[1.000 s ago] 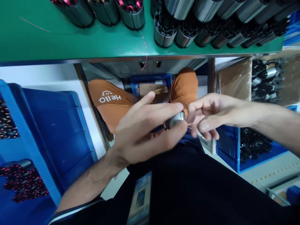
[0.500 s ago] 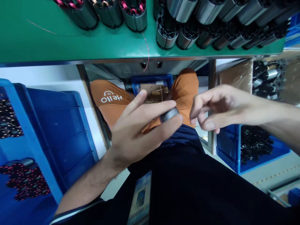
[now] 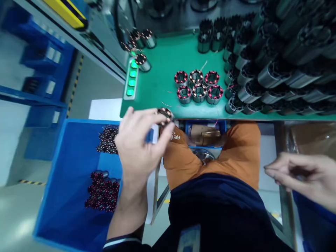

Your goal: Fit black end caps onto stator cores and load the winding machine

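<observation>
My left hand point(image 3: 143, 140) grips a wound motor stator point(image 3: 166, 115) with copper-coloured coils, holding it between thumb and fingers near the bench's front edge. Over on the right, my right hand point(image 3: 301, 175) is closed in a pinch beside my thigh. A tiny dark spot shows at its fingertips, but I cannot make out what it is. On the green bench point(image 3: 162, 63) beyond my hands, several stators with pink or copper coils stand in two short rows, among them a pink-wound stator point(image 3: 214, 93).
Left of my legs sits a blue crate point(image 3: 65, 203) holding copper-wound stators point(image 3: 107, 140) and pink-wound stators point(image 3: 102, 192). Stacked stators without visible wire point(image 3: 273, 73) fill the bench's right side. A green-lit button strip point(image 3: 132, 82) lies at the bench's left edge.
The view has swung left and now takes in more bench and crate. My left hand has moved toward the crate side with the stator; my right hand has drawn away and its fingers have pinched together.
</observation>
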Tool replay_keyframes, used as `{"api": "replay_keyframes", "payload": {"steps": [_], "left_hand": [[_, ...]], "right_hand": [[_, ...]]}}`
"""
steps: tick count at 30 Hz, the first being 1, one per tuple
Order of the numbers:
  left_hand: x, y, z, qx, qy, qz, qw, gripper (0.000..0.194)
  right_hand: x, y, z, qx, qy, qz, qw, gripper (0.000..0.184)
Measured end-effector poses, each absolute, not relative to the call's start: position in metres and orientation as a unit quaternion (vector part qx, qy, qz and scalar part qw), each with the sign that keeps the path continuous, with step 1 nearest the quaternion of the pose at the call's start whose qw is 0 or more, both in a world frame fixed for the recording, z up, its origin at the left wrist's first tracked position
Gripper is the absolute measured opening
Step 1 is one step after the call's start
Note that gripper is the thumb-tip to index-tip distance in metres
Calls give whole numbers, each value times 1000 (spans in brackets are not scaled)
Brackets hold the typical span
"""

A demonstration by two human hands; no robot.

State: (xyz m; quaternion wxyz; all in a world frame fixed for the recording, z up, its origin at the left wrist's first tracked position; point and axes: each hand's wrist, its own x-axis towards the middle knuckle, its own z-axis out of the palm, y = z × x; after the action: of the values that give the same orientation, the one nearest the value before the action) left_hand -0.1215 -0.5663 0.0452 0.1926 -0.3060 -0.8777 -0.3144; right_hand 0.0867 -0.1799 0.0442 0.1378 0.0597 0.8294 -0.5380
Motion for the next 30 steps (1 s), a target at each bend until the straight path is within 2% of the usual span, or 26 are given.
{"api": "replay_keyframes", "payload": {"steps": [2,4,9,13,16,18,22,25,28,29,30], "left_hand": [[-163,-570,40,-278,-875,-323,230,6],[-201,-561,26,-269,-873,-324,247,11],[-244,-536,-10,-260,-895,-291,217,20],[-257,-554,-8,-222,-888,-305,264,37],[-281,-570,-2,-175,-902,-268,289,47],[-302,-572,-1,-173,-916,-240,269,45],[-328,-567,2,-177,-936,-218,212,23],[-307,-559,16,-188,-922,-266,211,23],[-235,-545,40,-251,-856,-392,223,25],[-205,-539,49,-270,-823,-441,237,31],[-174,-533,58,-294,-799,-480,211,46]], "right_hand": [[90,-194,34,95,814,-538,195,39],[93,-213,28,117,788,-549,254,50],[111,-245,15,147,737,-588,301,39],[135,-239,-3,161,731,-594,294,37],[142,-234,-13,176,723,-599,296,39],[139,-236,-14,164,723,-600,299,39],[128,-250,-9,123,744,-594,280,39],[117,-253,-1,108,753,-587,278,37],[100,-249,16,130,746,-604,248,37],[91,-249,23,145,741,-618,218,37],[82,-251,31,167,734,-636,170,37]]}}
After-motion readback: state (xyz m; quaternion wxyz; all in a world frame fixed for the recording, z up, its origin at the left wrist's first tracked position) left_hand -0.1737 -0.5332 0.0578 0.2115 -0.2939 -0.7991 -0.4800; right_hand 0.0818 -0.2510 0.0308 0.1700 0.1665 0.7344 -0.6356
